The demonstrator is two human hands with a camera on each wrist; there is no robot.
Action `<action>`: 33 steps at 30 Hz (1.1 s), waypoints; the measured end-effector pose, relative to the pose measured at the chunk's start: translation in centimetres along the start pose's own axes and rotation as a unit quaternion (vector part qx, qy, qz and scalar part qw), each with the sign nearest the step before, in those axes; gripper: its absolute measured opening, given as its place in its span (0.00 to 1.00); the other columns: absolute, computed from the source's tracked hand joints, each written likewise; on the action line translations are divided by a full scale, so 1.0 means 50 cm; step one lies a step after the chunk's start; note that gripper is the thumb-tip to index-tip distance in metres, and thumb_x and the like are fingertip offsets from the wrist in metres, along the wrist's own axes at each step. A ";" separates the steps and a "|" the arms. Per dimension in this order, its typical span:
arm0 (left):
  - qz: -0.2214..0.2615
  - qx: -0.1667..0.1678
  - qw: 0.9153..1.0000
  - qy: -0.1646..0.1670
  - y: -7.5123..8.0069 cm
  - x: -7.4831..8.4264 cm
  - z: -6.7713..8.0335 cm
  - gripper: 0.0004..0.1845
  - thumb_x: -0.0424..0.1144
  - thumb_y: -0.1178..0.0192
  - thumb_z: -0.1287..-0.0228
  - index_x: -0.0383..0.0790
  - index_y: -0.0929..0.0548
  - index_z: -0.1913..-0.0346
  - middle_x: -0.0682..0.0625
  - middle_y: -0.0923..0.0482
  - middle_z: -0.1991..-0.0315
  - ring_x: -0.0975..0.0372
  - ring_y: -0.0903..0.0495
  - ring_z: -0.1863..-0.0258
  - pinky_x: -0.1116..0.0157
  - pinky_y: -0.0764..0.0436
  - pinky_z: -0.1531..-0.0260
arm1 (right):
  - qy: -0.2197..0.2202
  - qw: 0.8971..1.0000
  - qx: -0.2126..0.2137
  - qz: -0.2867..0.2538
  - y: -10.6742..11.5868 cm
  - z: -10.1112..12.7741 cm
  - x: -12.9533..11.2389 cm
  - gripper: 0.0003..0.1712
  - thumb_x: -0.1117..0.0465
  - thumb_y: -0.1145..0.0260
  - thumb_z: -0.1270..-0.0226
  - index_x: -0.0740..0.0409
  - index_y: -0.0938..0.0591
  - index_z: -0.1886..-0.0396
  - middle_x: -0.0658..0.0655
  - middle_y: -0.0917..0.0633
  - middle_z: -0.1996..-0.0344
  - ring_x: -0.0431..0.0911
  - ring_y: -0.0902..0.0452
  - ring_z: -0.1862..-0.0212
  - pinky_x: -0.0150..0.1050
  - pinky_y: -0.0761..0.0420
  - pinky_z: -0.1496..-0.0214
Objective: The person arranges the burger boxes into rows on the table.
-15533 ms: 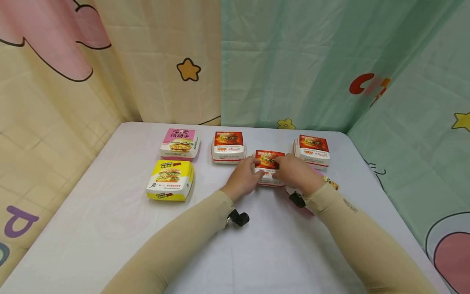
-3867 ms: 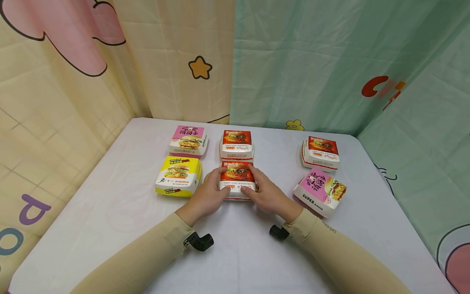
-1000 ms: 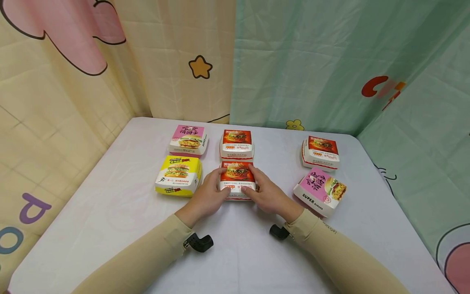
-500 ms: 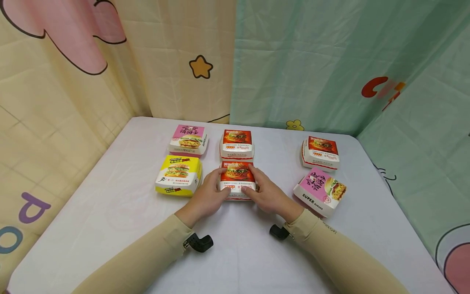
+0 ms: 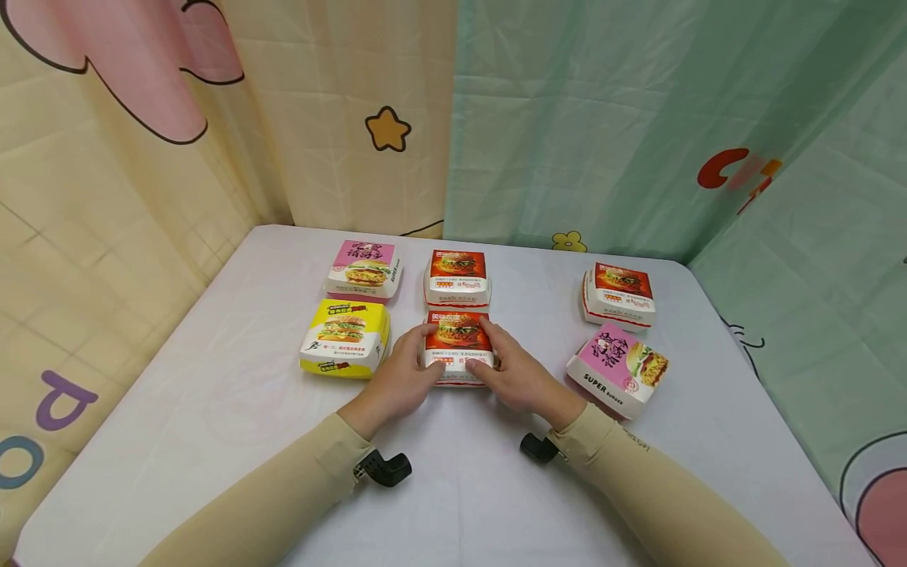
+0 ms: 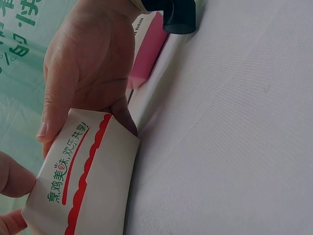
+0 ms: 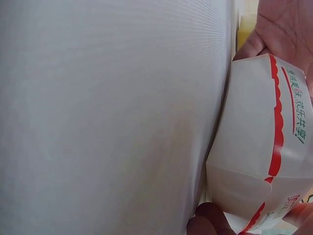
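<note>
On the table — both hands grip a red box.

The near middle box is red-topped with white sides and a red scalloped line, like the far middle box and the far right box. Yellow marks the near left box (burger picture on top), pink the far left box and near right box. The table is white; both sleeves are beige.

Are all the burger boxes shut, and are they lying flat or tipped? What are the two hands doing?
held red box: shut, flat, gripped on both sides
left hand: gripping it
right hand: gripping it
back red box: shut, flat
right red box: shut, flat
back pink box: shut, flat
yellow box: shut, flat
right pink box: shut, turned askew
</note>
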State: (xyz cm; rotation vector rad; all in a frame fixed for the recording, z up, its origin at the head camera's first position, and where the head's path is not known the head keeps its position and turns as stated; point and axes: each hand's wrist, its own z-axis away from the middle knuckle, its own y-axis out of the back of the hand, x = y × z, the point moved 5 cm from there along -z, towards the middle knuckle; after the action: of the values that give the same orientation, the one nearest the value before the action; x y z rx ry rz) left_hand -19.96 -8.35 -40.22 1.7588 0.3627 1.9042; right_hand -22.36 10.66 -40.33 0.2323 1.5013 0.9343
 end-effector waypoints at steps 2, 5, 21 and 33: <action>-0.001 0.000 1.000 -0.001 0.000 0.000 0.000 0.36 0.45 0.40 0.25 0.47 0.39 0.19 0.45 0.45 0.17 0.52 0.43 0.19 0.45 0.41 0.19 | 0.001 1.000 0.000 0.000 0.000 0.000 0.000 0.51 0.48 0.34 0.23 0.47 0.52 0.12 0.58 0.47 0.14 0.57 0.48 0.15 0.60 0.42 0.16; -0.002 0.000 1.000 0.000 0.000 -0.001 -0.001 0.36 0.45 0.40 0.25 0.48 0.39 0.19 0.45 0.45 0.17 0.52 0.42 0.19 0.44 0.40 0.19 | 0.002 1.000 0.000 0.002 0.000 0.000 0.001 0.51 0.48 0.34 0.23 0.47 0.52 0.12 0.58 0.47 0.14 0.57 0.48 0.15 0.60 0.42 0.16; 0.001 0.001 1.000 0.002 0.000 -0.001 0.001 0.36 0.45 0.40 0.25 0.48 0.39 0.19 0.45 0.45 0.17 0.52 0.42 0.19 0.44 0.41 0.19 | -0.004 1.000 -0.001 0.003 0.000 0.003 -0.001 0.51 0.47 0.34 0.23 0.46 0.53 0.12 0.58 0.47 0.14 0.58 0.49 0.15 0.61 0.43 0.16; 0.002 -0.001 1.000 0.008 0.001 0.000 0.005 0.36 0.46 0.40 0.25 0.48 0.39 0.19 0.45 0.45 0.17 0.52 0.42 0.19 0.44 0.42 0.18 | -0.002 1.000 -0.004 0.002 -0.002 0.005 -0.003 0.51 0.46 0.35 0.22 0.46 0.53 0.12 0.59 0.48 0.14 0.58 0.50 0.14 0.61 0.43 0.16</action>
State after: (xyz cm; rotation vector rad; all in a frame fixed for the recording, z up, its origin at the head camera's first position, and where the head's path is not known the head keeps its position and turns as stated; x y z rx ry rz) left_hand -19.72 -8.42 -40.19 1.7447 0.3636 1.9222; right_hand -22.09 10.61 -40.25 0.2312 1.4928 0.9416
